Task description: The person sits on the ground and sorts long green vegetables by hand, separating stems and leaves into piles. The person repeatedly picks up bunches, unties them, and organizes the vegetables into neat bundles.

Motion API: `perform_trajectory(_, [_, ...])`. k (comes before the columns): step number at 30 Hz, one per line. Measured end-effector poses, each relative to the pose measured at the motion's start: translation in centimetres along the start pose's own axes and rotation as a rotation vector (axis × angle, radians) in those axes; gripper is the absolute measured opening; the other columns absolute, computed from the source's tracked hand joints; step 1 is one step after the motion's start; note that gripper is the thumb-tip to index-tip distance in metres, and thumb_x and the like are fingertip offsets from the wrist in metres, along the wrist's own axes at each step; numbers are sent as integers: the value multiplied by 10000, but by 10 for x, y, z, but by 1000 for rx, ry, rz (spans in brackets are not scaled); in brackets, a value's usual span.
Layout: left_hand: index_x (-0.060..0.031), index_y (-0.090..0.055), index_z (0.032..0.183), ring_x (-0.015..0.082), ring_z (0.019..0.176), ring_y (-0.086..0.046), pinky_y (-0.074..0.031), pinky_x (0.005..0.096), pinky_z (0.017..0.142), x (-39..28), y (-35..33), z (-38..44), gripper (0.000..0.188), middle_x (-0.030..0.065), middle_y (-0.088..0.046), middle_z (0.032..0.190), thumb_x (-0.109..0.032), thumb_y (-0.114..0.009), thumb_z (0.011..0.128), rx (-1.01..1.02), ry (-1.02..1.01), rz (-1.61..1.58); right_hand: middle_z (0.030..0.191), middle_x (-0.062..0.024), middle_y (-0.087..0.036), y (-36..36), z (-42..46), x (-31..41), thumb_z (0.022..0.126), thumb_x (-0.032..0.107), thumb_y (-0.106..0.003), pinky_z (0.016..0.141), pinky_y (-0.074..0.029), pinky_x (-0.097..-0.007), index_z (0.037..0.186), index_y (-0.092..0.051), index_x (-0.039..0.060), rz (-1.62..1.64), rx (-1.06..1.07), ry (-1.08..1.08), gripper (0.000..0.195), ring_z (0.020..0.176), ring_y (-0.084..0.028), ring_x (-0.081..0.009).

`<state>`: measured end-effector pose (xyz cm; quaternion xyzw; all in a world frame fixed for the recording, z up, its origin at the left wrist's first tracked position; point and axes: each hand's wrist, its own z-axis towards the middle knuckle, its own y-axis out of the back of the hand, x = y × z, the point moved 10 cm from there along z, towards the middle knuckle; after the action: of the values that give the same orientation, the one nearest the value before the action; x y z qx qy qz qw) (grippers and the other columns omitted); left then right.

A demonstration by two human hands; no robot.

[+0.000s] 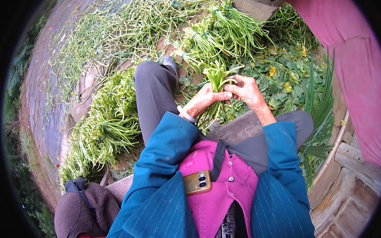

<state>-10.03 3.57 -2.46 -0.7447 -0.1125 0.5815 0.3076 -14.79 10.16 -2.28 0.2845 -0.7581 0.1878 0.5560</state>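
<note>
My left hand [207, 99], with a pale bangle [186, 114] at the wrist, is closed around a bunch of long green stems [216, 74]. The bunch stands roughly upright above my fist, and its thin ends hang below toward my lap. My right hand [244, 89] meets it from the right, thumb and fingers pinching a stem that curves out of the bunch. Both hands are over the gap between my knees. Beyond them lie tied bundles of the same stems [231, 29], and another large pile [106, 128] is left of my knee.
Loose stems [112, 36] spread over the ground ahead. Leaves with yellow blossoms [280, 75] lie beyond my right hand. Long narrow green leaves [319, 114] are at the right, near pink cloth [348, 50] and a wooden structure [350, 189]. A brown fleece garment [86, 210] is at the lower left.
</note>
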Motion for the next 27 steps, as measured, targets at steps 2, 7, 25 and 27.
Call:
perform_trajectory(2, [-12, -547, 1107, 144, 813, -583, -482, 272, 728, 3, 0, 1, 405, 70, -609, 940, -221, -675, 785, 0, 9, 9, 683, 3, -599, 3, -1, -4, 798, 165, -666, 432, -369, -165, 878, -626, 10, -26, 14, -40, 179, 536, -513, -21])
perform_trajectory(7, [-7, -540, 1111, 155, 849, -581, -492, 290, 726, 8, 10, 0, 407, 66, -598, 961, -182, -677, 770, -24, -22, 20, 685, 4, -598, -7, -4, 0, 774, 134, -677, 445, -377, -169, 854, -623, 9, 103, -6, -23, 158, 550, -515, -28])
perform_trajectory(25, [4, -560, 954, 177, 827, -606, -485, 307, 765, 8, 15, 1, 256, 91, -625, 893, -125, -676, 765, -77, 34, 76, 669, -30, -568, 14, 1, -20, 798, 50, -610, 490, -431, -209, 868, -593, 4, 653, -114, -38, 85, 547, -524, -97])
perform_trajectory(27, [5, -558, 938, 182, 835, -608, -486, 310, 766, 8, 16, 2, 234, 93, -626, 895, -111, -671, 769, -100, 23, 87, 690, -29, -575, 15, 1, -20, 799, 48, -611, 487, -429, -217, 880, -592, 9, 665, -125, -37, 91, 578, -537, -99])
